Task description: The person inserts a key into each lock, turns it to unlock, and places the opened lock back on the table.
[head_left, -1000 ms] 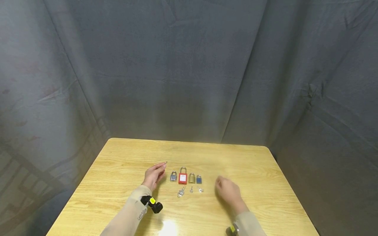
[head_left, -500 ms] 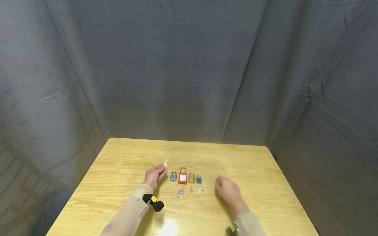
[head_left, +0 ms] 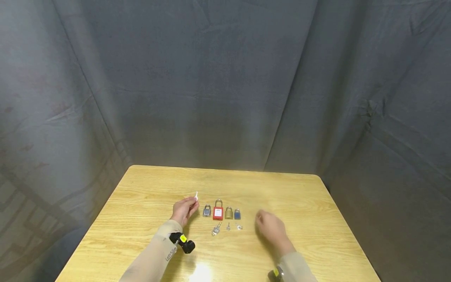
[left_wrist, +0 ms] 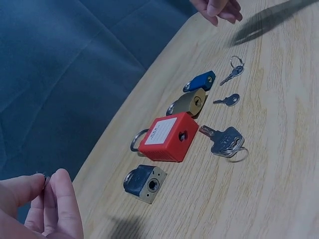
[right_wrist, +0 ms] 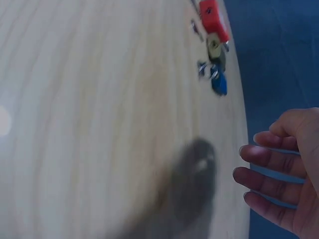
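My left hand [head_left: 183, 210] pinches a small shiny key [head_left: 196, 196] between thumb and index finger, blade pointing up. In the left wrist view the fingers mostly hide it. Just right of that hand a row of padlocks lies on the table: a silver-grey padlock [left_wrist: 145, 183], a red padlock [left_wrist: 167, 139] with a white label, a brass padlock [left_wrist: 189, 103] and a small blue padlock [left_wrist: 200, 81]. Their keyholes face the near side. My right hand [right_wrist: 284, 169] hovers to the right of the row, its fingers loosely bent and holding nothing.
In front of the locks lie a large key with a ring [left_wrist: 227, 142], a small key [left_wrist: 228, 100] and another key on a ring [left_wrist: 233, 73]. The wooden table [head_left: 158, 184] is backed by grey curtains [head_left: 211, 98].
The key in my left hand has tilted upright and now shows more of itself above the fingertips. My right hand has barely shifted; the padlocks and the keys on the table stay put.
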`<state>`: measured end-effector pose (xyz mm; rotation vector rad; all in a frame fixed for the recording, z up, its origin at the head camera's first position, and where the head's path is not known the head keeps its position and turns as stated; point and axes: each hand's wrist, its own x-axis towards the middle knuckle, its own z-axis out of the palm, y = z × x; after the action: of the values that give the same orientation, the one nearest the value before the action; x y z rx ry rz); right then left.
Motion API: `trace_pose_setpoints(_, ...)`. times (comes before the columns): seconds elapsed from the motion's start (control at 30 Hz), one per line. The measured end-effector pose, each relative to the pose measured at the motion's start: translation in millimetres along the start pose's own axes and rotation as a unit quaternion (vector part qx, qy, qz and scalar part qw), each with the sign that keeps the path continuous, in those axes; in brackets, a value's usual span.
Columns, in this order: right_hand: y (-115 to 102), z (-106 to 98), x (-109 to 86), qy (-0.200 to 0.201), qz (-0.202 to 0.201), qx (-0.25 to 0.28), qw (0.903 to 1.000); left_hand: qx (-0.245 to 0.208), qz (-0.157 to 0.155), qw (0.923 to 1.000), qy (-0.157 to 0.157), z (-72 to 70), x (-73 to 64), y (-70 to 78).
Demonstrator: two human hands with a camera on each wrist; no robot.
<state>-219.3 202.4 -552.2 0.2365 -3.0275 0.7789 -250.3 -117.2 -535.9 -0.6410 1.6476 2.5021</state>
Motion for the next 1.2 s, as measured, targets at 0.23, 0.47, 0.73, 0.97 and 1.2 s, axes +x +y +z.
trace_pose_setpoints(0.23,-52,-4,26.8,0.002,-0.055,0.0,0.9985,-0.012,0.004,0.9999,0.002,-3.1,-0.8,0.2)
trace_pose_setpoints(0.47,-117,18,73.6,-0.016,-0.146,-0.076,0.9862,-0.021,0.007,0.9998,0.003,-5.6,-0.7,2.2)
trace_pose_setpoints(0.73,-150,55,92.2,-0.057,-0.093,-0.253,0.9612,-0.018,0.008,0.9997,0.013,-5.1,-2.5,1.8)
trace_pose_setpoints(0.97,-168,74,88.3,-0.078,-0.018,-0.361,0.9293,-0.023,0.014,0.9996,0.013,-7.8,-1.7,4.1)
trace_pose_setpoints(1.2,-181,93,79.7,-0.065,0.008,-0.417,0.9067,-0.024,0.019,0.9995,0.013,-9.9,-1.5,3.2)
